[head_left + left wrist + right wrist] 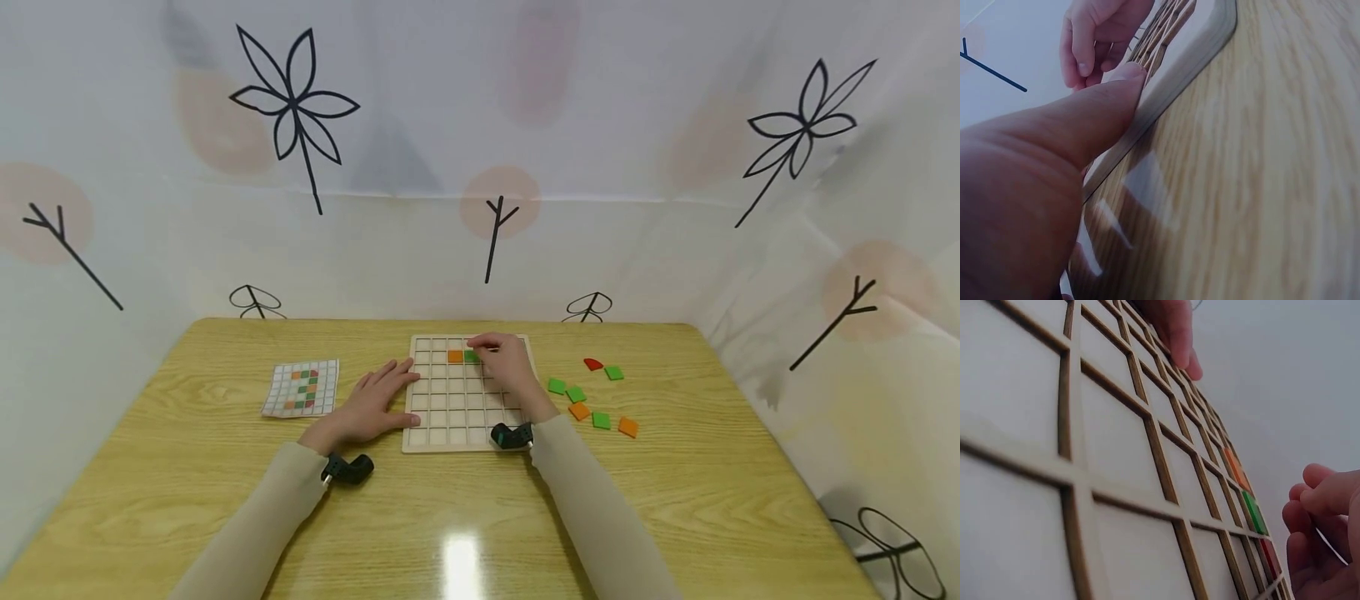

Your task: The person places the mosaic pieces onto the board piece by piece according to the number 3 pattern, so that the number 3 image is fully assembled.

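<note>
A pale wooden grid board (438, 435) lies on the table. My left hand (375, 402) rests at its left side, fingers spread, with the thumb (1100, 109) on the board's edge in the left wrist view. My right hand (510, 367) is over the far part of the board, fingers loosely bent, and no piece shows between them in the right wrist view. An orange tile (455, 357) and a green tile (471, 357) sit side by side in far cells. Beside the green tile a red piece (1269, 556) sits in its cell, hidden by my right hand in the head view.
Right of the board lie loose green tiles (601, 420), orange tiles (628, 427) and a red quarter-round piece (593, 364). A paper card (273, 400) with a printed grid of coloured shapes lies to the left. A patterned cloth (420, 250) hangs behind the table (390, 533).
</note>
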A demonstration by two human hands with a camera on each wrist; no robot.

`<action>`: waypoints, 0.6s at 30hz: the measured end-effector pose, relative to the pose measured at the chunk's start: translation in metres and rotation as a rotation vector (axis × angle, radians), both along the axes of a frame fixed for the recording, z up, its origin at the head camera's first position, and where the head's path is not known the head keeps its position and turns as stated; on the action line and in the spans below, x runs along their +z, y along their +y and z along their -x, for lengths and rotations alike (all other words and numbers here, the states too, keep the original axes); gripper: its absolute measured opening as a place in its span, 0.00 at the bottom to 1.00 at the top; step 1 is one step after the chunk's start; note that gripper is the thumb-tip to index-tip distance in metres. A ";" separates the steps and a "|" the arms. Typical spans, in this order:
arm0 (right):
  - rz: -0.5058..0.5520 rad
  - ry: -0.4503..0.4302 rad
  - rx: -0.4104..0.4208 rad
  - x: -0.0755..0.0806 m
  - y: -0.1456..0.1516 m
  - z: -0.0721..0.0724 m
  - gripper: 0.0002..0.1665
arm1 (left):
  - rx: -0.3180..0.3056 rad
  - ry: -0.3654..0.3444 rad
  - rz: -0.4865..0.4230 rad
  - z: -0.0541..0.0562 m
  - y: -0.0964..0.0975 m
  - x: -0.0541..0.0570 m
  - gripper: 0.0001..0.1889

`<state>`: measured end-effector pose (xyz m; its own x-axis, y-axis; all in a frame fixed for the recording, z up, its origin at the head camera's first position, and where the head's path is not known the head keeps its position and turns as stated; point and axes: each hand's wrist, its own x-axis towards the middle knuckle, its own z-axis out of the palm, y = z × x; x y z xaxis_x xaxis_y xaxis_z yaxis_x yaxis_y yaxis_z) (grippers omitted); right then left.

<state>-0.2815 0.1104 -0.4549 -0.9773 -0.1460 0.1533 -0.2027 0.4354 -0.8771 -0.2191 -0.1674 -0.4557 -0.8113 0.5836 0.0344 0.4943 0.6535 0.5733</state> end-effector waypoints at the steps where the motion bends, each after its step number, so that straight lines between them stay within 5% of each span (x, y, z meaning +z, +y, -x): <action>1: 0.002 -0.004 -0.001 0.000 0.002 0.000 0.11 | -0.001 0.002 0.002 0.000 0.000 0.000 0.39; 18: -0.108 0.014 0.030 0.011 0.064 -0.017 0.11 | 0.007 -0.017 0.003 0.001 -0.001 -0.003 0.39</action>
<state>-0.2644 0.1740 -0.4442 -0.9702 -0.1917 0.1485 -0.2288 0.5211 -0.8222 -0.2204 -0.1681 -0.4583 -0.8160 0.5778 0.0186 0.4798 0.6589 0.5794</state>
